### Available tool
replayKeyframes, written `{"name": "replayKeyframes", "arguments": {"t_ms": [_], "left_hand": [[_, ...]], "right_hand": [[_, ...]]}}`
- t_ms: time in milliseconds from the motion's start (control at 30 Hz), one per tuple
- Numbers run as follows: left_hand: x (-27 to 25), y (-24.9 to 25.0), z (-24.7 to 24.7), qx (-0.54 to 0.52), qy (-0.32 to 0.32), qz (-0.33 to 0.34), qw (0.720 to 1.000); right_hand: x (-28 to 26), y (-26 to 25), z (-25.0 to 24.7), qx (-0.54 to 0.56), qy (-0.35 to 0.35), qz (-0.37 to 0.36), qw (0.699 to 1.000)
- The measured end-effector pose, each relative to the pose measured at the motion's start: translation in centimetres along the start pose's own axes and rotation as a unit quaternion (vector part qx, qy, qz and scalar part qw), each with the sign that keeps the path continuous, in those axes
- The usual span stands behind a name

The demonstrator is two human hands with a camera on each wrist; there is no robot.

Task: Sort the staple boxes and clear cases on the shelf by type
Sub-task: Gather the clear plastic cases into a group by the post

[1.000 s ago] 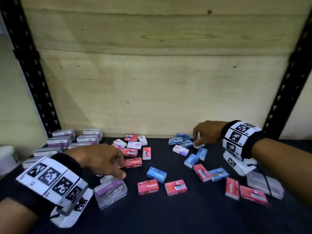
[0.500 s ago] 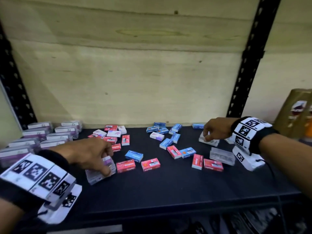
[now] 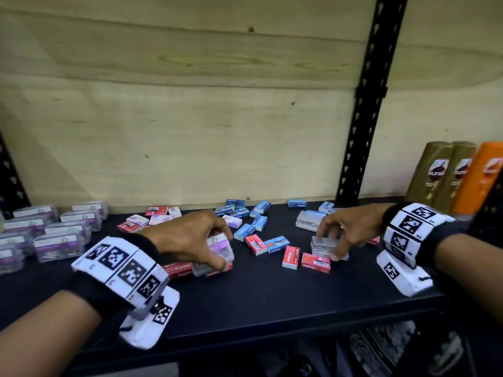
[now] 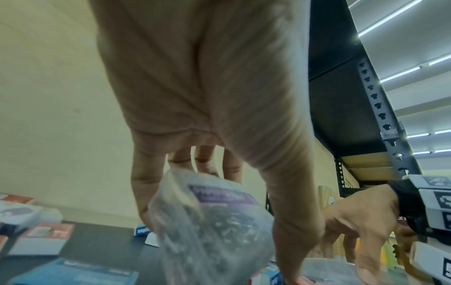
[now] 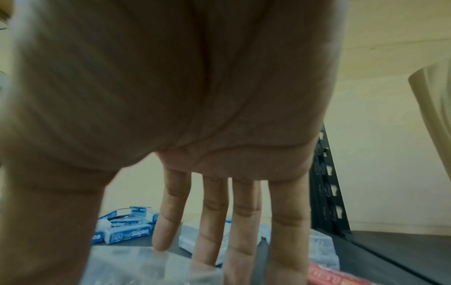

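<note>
At 9 o'clock on the shelf (image 3: 272,303) sit about nine purple-label clear cases (image 3: 58,242). The left hand (image 3: 187,236) grips one purple-label case (image 3: 220,250). The right hand (image 3: 345,229) has fingers curled on a plain clear case (image 3: 324,246); another plain case (image 3: 306,224) lies at 12 o'clock.

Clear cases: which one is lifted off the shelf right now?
The purple-labelled clear case gripped by the left hand; the loose case under the right hand rests on the shelf.

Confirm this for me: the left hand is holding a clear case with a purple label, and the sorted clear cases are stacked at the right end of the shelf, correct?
Not quite. The left hand does hold the purple-labelled clear case, but the sorted clear cases sit at the shelf's left end, as the head view shows.
</note>
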State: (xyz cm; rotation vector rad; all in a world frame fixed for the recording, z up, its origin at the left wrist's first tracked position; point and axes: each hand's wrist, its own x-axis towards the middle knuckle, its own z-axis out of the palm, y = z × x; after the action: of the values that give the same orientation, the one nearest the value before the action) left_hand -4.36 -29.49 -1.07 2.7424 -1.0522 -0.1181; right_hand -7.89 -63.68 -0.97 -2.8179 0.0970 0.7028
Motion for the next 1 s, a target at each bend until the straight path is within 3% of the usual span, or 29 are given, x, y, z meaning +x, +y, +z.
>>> {"name": "replayKeyframes", "arguments": {"t_ms": [267, 433, 667, 1000], "left_hand": [[0.4, 0.1, 0.7, -0.032, -0.032, -0.032, 0.998], [-0.3, -1.5, 0.6, -0.068, -0.065, -0.048, 0.994], [-2.0, -3.3, -0.7, -0.036, -0.084, -0.057, 0.994], [-7.5, -7.0, -2.2, -0.034, -0.068, -0.142, 0.987]], "right_hand": [[-0.2, -0.5, 0.2, -0.015, 0.060, -0.011, 0.998], [-0.2, -2.5, -0.5, 0.065, 0.108, -0.037, 0.991], [1.7, -6.6, -0.6, 0.126, 0.093, -0.109, 0.982], [4.0, -17.1, 0.6, 0.067, 0.066, -0.233, 0.968]]}}
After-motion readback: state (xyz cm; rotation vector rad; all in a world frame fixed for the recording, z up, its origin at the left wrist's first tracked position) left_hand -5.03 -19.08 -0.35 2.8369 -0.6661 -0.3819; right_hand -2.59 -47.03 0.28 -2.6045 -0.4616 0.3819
